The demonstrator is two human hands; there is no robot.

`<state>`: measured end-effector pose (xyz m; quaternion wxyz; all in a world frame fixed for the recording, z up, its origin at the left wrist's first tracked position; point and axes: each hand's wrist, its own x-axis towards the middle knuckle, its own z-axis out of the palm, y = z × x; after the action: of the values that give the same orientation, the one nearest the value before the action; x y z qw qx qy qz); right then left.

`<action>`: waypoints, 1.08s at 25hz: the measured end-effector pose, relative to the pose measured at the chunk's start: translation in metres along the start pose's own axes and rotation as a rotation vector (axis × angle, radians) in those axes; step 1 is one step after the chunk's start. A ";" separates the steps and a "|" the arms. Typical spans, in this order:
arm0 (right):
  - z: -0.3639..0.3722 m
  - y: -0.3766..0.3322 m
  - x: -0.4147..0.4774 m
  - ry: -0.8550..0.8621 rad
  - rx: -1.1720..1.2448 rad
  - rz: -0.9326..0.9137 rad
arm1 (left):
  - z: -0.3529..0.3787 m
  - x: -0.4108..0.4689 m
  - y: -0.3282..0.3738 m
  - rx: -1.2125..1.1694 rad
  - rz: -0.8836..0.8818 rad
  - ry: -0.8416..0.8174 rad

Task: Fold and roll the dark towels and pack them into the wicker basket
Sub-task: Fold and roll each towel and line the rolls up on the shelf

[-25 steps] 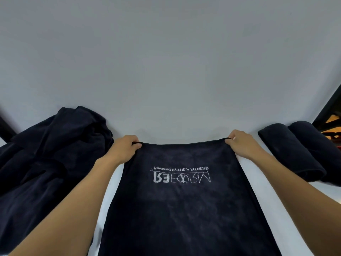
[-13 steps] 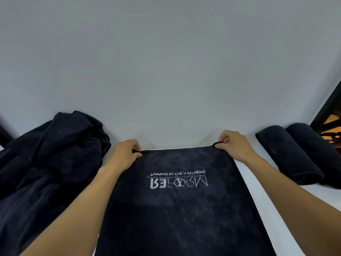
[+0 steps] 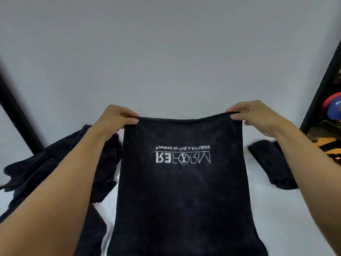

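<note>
A dark towel (image 3: 184, 196) with white mirrored lettering is held up in front of me over the white table (image 3: 166, 71). My left hand (image 3: 116, 119) pinches its far left corner and my right hand (image 3: 252, 115) pinches its far right corner, so the far edge is lifted and stretched between them. A heap of loose dark towels (image 3: 48, 172) lies at the left. A rolled dark towel (image 3: 271, 163) lies at the right, partly hidden by my right forearm. No wicker basket is in view.
A black frame bar (image 3: 16, 115) runs along the table's left edge. At the far right, beyond a dark post (image 3: 321, 93), there are orange, red and blue things (image 3: 334, 108). The table stretches wide and white beyond the towel.
Both hands have lifted the towel's far edge off the table and raised it toward me. The view has tilted, so the heap and the rolled towels sit lower in the frame.
</note>
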<state>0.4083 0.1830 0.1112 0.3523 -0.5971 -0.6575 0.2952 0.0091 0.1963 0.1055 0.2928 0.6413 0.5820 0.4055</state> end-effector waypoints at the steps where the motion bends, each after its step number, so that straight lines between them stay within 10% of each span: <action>1: -0.009 -0.014 -0.007 0.068 0.091 -0.038 | -0.012 -0.004 0.020 -0.027 0.055 0.070; 11: -0.057 -0.096 -0.077 0.468 0.299 -0.388 | -0.067 -0.077 0.102 -0.105 0.329 0.341; 22: 0.009 0.032 -0.190 -0.457 -0.068 0.165 | -0.005 -0.178 -0.033 0.025 -0.186 -0.585; 27: 0.030 0.066 -0.138 -0.126 0.033 0.157 | 0.029 -0.137 -0.064 -0.048 -0.187 -0.192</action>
<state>0.4276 0.0541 0.0256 0.2959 -0.6213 -0.6245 0.3695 0.0022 0.0738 0.0128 0.3991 0.6128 0.5985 0.3270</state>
